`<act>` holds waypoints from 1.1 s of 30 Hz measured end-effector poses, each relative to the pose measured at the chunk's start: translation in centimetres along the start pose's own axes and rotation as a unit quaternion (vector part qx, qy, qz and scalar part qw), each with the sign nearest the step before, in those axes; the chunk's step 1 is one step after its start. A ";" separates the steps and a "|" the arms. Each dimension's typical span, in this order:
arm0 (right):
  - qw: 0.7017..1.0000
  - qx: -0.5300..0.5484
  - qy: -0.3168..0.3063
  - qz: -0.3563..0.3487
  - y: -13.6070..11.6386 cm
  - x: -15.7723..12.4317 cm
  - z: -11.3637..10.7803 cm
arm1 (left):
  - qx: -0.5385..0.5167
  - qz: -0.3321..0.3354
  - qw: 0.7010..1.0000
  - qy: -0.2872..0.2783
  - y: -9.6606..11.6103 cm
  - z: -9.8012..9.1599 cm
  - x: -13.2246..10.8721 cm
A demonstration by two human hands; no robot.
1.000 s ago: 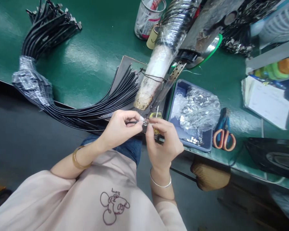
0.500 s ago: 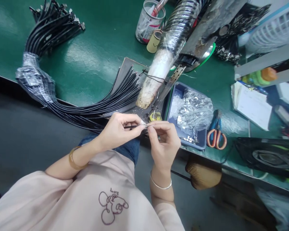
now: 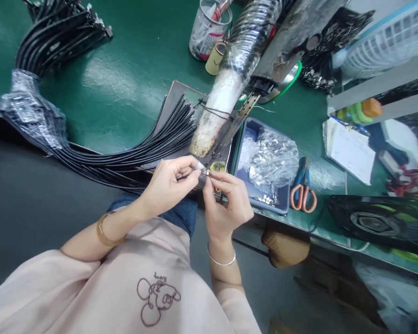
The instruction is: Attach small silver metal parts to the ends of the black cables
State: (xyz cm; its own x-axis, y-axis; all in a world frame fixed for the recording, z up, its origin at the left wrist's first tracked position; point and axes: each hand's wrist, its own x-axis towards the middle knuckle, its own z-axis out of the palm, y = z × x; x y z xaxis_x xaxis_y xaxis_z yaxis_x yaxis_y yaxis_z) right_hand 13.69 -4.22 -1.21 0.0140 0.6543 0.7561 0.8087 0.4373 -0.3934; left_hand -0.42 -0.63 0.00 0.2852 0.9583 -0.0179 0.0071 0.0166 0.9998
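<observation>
Both hands (image 3: 172, 182) pinch a metal-tipped black cable (image 3: 205, 172) by the glossy green workbench (image 3: 125, 93), above grey floor (image 3: 38, 190).

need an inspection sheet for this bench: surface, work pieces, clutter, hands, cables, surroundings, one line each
Surface: green table, glossy; grey board under the loose cable ends.
Work pieces: held cable with a small metal piece at the fingertips; fine detail too small to tell.
Clutter: tray with a clear bag; orange-handled cutters beside it; cup; paper pad.
Hands: left hand pinches the held cable; right hand has fingers at the metal piece, grip unclear.
Cables: black bundle, partly wrapped in plastic, curving past the table's edge.
Surroundings: slanting tube ahead of the hands; white basket far right.
</observation>
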 end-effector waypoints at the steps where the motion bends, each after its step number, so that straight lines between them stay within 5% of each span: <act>1: 1.000 0.004 0.001 0.007 0.0 0.0 0.1 | 0.005 0.000 1.000 0.003 -0.1 0.0 0.0; 12: 0.999 0.015 0.009 0.028 0.1 0.0 0.5 | 0.002 -0.008 0.999 0.036 -0.2 0.5 0.2; 26: 0.999 0.012 0.023 0.039 -0.3 0.4 0.4 | 0.062 0.077 0.994 0.051 0.2 0.4 -0.1; 33: 1.000 -0.008 0.003 -0.018 0.2 -0.5 0.3 | 0.030 -0.003 0.999 0.025 0.2 0.0 -0.1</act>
State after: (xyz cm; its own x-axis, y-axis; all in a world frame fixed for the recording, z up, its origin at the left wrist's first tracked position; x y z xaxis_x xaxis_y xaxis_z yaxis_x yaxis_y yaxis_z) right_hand 13.64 -4.29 -1.85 -0.0118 0.6354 0.7721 0.8182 0.4499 -0.3578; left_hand -0.39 -0.70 0.25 0.2360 0.9715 -0.0224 0.0657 0.0070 0.9978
